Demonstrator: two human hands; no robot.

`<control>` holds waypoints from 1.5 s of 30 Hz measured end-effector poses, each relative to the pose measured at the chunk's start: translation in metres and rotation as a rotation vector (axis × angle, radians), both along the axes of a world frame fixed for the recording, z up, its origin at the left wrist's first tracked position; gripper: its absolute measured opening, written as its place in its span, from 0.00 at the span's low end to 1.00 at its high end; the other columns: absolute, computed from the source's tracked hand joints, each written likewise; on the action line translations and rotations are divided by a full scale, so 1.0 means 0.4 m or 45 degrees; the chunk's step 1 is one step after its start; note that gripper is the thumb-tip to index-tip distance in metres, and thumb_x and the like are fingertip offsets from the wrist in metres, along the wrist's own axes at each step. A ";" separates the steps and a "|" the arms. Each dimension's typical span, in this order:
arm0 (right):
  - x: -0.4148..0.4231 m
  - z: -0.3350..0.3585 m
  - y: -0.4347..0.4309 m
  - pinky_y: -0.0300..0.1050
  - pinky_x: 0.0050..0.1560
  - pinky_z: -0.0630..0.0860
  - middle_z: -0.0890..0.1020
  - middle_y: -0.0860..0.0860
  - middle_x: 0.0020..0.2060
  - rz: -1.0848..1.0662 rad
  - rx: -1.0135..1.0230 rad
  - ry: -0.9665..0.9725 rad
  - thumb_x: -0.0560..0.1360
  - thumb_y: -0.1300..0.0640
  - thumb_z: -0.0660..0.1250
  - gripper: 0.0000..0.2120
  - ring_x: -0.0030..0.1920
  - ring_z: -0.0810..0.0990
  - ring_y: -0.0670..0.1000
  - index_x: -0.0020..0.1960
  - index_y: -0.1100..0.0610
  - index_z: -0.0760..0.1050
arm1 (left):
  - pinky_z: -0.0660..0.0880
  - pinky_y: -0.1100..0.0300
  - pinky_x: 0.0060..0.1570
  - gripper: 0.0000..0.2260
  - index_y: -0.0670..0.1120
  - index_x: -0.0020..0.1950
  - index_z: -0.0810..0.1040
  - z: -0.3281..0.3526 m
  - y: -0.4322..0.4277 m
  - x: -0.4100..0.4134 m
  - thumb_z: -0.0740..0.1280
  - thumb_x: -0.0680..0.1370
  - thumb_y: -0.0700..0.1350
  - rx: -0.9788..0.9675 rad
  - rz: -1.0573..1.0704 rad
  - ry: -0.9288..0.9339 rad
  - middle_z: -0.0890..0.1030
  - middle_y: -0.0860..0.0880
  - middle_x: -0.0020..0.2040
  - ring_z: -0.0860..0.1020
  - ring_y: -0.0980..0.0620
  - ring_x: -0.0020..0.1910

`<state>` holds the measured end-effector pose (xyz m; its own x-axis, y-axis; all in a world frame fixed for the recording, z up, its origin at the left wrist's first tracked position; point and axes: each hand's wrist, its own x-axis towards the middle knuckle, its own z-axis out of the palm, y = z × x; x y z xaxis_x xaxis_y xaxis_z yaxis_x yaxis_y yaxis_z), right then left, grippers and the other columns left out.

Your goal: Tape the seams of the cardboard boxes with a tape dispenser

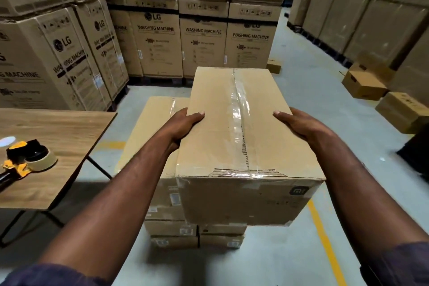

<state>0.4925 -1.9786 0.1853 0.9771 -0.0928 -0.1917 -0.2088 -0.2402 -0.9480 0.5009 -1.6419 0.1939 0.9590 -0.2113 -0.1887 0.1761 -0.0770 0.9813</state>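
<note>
Two hands are holding one cardboard box (209, 151) by its long sides: the left hand (185, 124) and the right hand (296, 124) are each laying a thumb flat on the top face, while the other fingers are wrapping down over the edges, out of sight. Between the thumbs, clear tape (239, 109) is running along the centre seam and folding over the near edge, so this seam is looking done. Under the fingers, a stack of boxes (148, 127) is sitting on the floor; whether the held box is resting on it cannot be told. To my eye the step in hand is setting a finished box aside. Next, the hands would be needing to let go and reach well left of the left fingers, where the tape dispenser (26, 158) is lying on a wooden table (69, 130). Beyond the fingertips, washing machine cartons (202, 42) are standing in stacked rows.
</note>
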 end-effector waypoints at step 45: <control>0.363 -0.580 -0.068 0.44 0.58 0.74 0.81 0.49 0.62 -0.183 -0.062 0.106 0.78 0.47 0.72 0.28 0.59 0.80 0.51 0.74 0.51 0.68 | 0.65 0.53 0.68 0.23 0.42 0.74 0.71 -0.544 -0.197 0.352 0.68 0.80 0.46 1.122 0.434 -0.170 0.69 0.41 0.68 0.68 0.40 0.67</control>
